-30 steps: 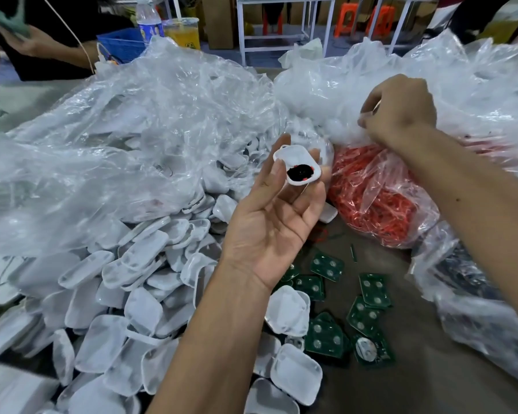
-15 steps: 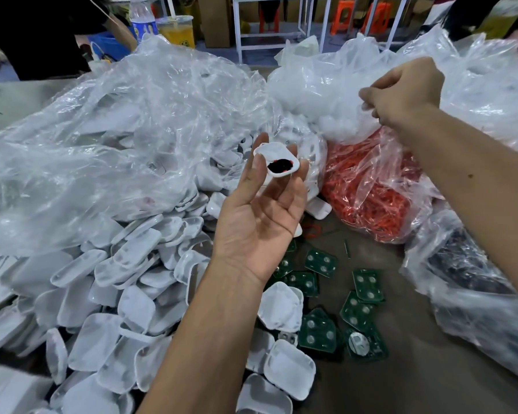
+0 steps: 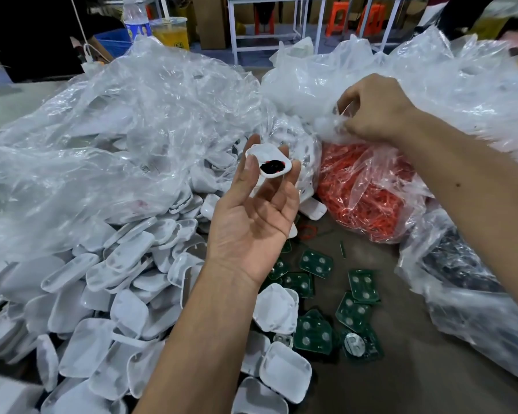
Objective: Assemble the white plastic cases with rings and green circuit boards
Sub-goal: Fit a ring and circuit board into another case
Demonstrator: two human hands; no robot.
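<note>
Left hand (image 3: 251, 231) raised palm-up at centre, fingertips pinching white case (image 3: 269, 160) with dark insert. Right hand (image 3: 374, 110) far right, fingers clenched on clear bag plastic (image 3: 329, 127) above bagged red rings (image 3: 368, 198). Green circuit boards (image 3: 316, 262) scattered near, on table (image 3: 401, 369).

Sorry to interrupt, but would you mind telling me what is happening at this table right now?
A person is assembling small white cases. The left hand holds up one case with a dark insert in it, pinched at the fingertips. The right hand grips the plastic of a bag above the bag of red rings. Green boards lie loose on the table, beside a pile of empty cases.
</note>
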